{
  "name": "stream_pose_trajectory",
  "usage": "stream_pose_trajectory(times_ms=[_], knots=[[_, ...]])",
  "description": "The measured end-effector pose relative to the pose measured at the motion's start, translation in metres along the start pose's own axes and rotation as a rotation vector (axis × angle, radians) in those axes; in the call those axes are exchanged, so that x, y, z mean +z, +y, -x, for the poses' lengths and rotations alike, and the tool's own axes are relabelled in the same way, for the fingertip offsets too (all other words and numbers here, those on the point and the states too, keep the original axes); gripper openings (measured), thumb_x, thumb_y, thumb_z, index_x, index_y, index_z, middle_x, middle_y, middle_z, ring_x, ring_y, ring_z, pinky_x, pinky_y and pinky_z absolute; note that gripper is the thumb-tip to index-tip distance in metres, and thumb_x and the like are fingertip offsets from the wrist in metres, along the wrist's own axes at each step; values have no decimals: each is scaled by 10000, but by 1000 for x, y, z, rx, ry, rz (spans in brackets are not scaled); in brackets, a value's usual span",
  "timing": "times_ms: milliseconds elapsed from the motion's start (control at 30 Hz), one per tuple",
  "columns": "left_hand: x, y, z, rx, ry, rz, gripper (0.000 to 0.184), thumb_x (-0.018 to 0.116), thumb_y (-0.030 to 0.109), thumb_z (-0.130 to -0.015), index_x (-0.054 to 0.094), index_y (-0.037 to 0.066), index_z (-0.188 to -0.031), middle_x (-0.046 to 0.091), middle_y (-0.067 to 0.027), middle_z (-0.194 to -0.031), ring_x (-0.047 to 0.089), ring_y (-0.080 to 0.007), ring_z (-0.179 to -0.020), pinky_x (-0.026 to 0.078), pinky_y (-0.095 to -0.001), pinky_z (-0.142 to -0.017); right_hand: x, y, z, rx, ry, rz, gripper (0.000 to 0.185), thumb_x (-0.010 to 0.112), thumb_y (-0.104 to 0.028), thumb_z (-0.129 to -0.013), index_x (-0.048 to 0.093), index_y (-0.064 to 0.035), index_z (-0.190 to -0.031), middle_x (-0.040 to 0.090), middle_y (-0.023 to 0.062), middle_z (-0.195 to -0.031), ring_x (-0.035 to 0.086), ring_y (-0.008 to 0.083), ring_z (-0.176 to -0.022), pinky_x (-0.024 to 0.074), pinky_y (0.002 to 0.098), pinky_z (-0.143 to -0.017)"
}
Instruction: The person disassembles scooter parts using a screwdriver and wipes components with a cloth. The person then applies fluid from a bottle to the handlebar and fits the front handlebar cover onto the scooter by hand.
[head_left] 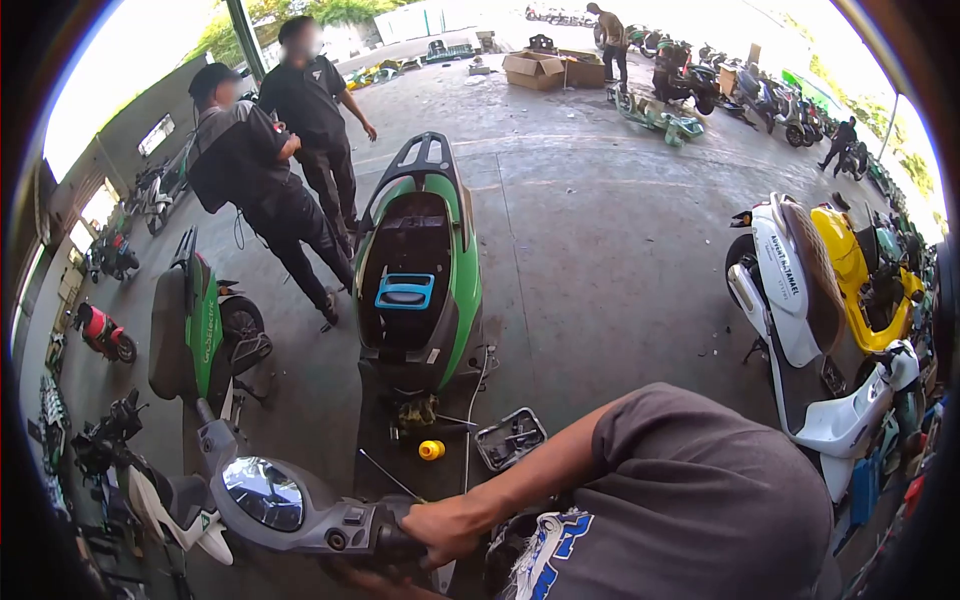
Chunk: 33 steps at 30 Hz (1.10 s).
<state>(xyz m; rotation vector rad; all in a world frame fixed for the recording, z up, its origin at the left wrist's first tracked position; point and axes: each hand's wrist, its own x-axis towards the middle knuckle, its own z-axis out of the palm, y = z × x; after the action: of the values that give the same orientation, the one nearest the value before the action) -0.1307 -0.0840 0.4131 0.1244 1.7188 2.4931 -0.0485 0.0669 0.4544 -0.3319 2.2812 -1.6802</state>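
My right hand is closed around the dark grip end of a grey scooter handlebar. A round mirror-like panel sits on the handlebar cover. Below the bar, a shadowed shape at the bottom edge looks like my left hand; its fingers are hidden. A thin metal rod ends beside my right hand, its near end partly covered. On the dark footboard stands a small yellow container. Farther off is the green scooter body, seat compartment exposed, with a blue-framed part inside.
An open tool tray lies on the floor right of the footboard. A green scooter and two people are at left. White and yellow scooters stand at right. Cardboard boxes sit farther back.
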Motion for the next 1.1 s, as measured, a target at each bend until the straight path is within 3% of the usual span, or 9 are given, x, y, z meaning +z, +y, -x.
stream_pose_trajectory(times_ms=[133,233,300,333,400,567,733,1033,1100], knots=[[2,9,5,-10,18,33,674,529,506,-863,426,13,-1312,551,-176,-1183,611,-316,-1011,537,-443,-850,-16,-30,14,143,47,409,392,673,-271,-766,574,56,-959,656,248,-820,671,358,-810,541,445,-710],[13,15,10,-52,26,128,648,524,489,-871,440,7,-1297,565,-174,-1156,625,-308,-972,551,-422,-818,-11,-2,5,120,134,86,416,672,-283,-770,571,80,-947,656,255,-826,671,366,-824,547,448,-722],[3,5,1,37,-41,120,641,520,492,-875,453,1,-1281,581,-167,-1121,637,-295,-946,561,-412,-793,5,23,-7,471,-296,-949,447,677,-287,-759,558,99,-950,650,270,-814,667,383,-839,548,452,-730],[-5,0,-5,42,-38,112,641,520,492,-875,453,1,-1281,581,-167,-1121,637,-295,-946,561,-412,-793,0,8,-6,465,-303,-951,447,677,-287,-759,558,99,-950,650,270,-814,667,383,-839,548,452,-730],[-14,-5,-5,-15,7,111,650,520,509,-871,460,-2,-1268,587,-165,-1112,635,-289,-958,560,-423,-797,-13,-24,3,223,-24,165,447,685,-281,-748,559,97,-951,646,280,-815,664,389,-844,551,445,-742],[-4,0,0,38,81,-1,674,518,538,-860,467,-3,-1260,590,-161,-1117,633,-287,-967,561,-439,-794,-13,-17,1,204,24,390,459,702,-265,-736,572,72,-1019,659,253,-848,676,349,-847,556,419,-724],[-7,-4,-2,22,31,89,659,492,533,-871,478,0,-1259,588,-165,-1125,631,-291,-970,561,-440,-794,4,32,-17,451,-453,-996,367,655,-269,-767,642,1,-1015,688,132,-955,684,229,-787,553,359,-696],[-20,-16,-6,71,119,2,614,480,506,-885,507,1,-1233,588,-153,-1130,615,-270,-1011,547,-432,-820,-19,-11,-5,166,15,424,425,697,-356,-755,656,17,-956,667,154,-815,668,236,-779,531,379,-686],[-19,-18,-5,80,110,116,563,512,450,-889,512,-3,-1223,587,-150,-1142,613,-275,-1014,542,-425,-828,-8,23,-17,331,-299,-567,476,717,-410,-744,667,7,-969,671,112,-862,648,195,-831,518,358,-710]])
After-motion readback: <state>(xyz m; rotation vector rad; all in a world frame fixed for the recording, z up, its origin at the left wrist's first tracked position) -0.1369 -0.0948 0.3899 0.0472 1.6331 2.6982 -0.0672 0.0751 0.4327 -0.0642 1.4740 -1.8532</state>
